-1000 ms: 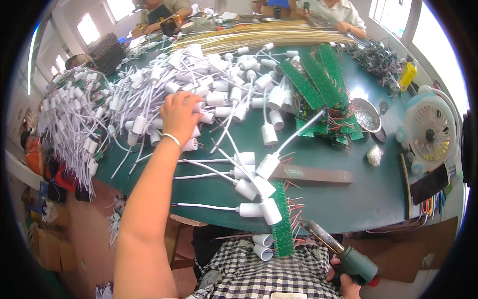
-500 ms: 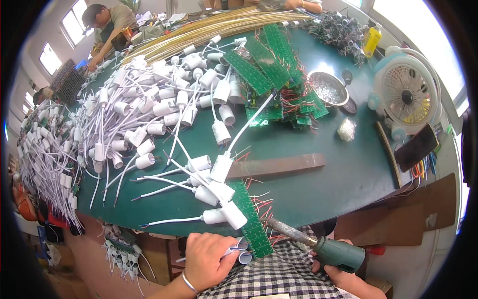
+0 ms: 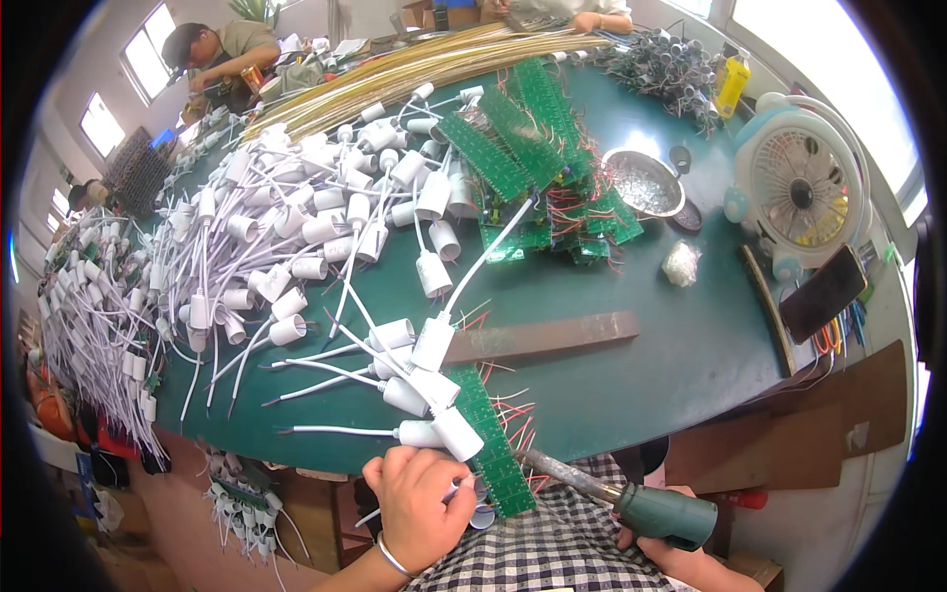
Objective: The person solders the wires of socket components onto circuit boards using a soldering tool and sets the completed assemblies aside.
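Observation:
My left hand (image 3: pixel 424 501) is closed near the table's front edge, pinching a white cabled cap (image 3: pixel 480 515) that its fingers mostly hide. A white cable end pokes out on the hand's left side. Beside the fingertips lies a narrow green circuit board (image 3: pixel 498 464) with red and white wires along its right edge; it overhangs my lap. Several white caps with cables (image 3: pixel 419 434) rest along the board's left side. My right hand (image 3: pixel 671 557) is wrapped round the green handle of a soldering iron (image 3: pixel 651 511), whose tip points left at the board's wired edge.
A brown bar (image 3: pixel 552 335) lies behind the board. Heaped white cabled caps (image 3: pixel 296 217) cover the left, stacked green boards (image 3: pixel 533 148) the back middle. A metal bowl (image 3: pixel 646 183), a fan (image 3: pixel 804 187) and a phone (image 3: pixel 824 293) are at right. Two people sit across.
My left hand has moved slightly right and closer to the board. The soldering iron has shifted slightly left and down. The person at far left has raised an arm.

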A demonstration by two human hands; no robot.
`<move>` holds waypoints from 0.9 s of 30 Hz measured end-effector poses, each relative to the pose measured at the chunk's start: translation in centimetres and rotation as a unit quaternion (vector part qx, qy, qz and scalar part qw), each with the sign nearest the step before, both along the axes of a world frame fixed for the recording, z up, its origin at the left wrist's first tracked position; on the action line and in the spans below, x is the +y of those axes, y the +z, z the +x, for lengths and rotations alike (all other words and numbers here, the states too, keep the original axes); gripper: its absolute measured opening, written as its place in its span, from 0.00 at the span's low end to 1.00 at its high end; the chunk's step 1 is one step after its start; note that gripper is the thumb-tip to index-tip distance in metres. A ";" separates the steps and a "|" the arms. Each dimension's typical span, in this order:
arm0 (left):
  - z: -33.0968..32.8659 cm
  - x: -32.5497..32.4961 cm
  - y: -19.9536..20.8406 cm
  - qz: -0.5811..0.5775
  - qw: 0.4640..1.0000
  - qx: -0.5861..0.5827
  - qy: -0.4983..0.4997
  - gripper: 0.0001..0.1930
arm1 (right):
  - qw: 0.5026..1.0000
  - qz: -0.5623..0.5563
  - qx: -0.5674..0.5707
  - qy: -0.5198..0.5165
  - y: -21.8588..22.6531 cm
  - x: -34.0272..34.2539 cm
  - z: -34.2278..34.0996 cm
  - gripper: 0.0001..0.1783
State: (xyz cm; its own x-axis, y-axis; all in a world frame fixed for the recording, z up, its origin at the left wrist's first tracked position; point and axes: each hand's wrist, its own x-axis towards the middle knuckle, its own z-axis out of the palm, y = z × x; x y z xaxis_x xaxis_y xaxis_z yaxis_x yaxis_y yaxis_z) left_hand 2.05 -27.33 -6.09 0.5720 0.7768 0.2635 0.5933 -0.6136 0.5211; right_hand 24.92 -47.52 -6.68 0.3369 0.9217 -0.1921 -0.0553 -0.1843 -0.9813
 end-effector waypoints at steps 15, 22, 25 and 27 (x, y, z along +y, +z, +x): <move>0.3 0.2 0.1 -0.040 0.999 0.012 0.019 0.04 | 0.953 0.019 -0.260 0.155 0.4 1.2 1.0 0.08; 0.5 0.4 0.2 -0.042 0.999 0.012 0.012 0.04 | 0.920 0.025 -0.347 0.182 0.6 1.1 1.0 0.14; 0.5 0.4 0.1 -0.042 0.999 0.011 0.013 0.04 | 0.924 0.021 -0.356 0.141 0.4 1.0 0.7 0.16; 0.5 0.4 0.2 -0.040 0.999 0.012 0.015 0.04 | 0.897 0.039 -0.412 0.155 0.4 0.9 0.8 0.18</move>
State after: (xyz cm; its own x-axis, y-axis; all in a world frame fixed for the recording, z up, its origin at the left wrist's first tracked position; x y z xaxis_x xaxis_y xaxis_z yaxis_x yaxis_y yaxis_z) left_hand 2.57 -26.90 -5.90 0.5529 0.8122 0.1860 0.6244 -0.5517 0.5530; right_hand 25.71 -46.63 -6.32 0.0595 0.9956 0.0731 0.7376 0.0055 -0.6752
